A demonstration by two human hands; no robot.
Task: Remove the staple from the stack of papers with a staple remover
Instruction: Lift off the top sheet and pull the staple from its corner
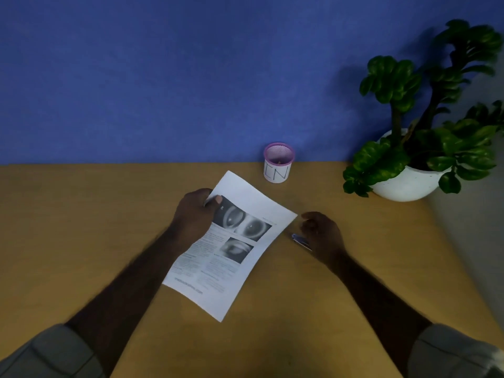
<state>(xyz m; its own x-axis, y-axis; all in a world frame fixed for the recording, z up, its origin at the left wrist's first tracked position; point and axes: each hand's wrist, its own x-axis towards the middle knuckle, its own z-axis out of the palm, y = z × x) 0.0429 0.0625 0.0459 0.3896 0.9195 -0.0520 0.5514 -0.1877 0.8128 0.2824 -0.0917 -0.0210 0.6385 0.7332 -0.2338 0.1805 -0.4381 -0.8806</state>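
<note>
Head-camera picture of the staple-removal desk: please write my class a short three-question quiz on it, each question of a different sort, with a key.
1. True or false: the left hand grips the stack of papers at its left edge.
2. What lies nearest the right hand? A) the mesh cup B) the staple remover C) the potted plant
3. Fill in: the mesh cup stands at the back of the desk, against the ____ wall.

Key:
1. True.
2. B; whether the hand already grips it cannot be told.
3. Blue.
</note>
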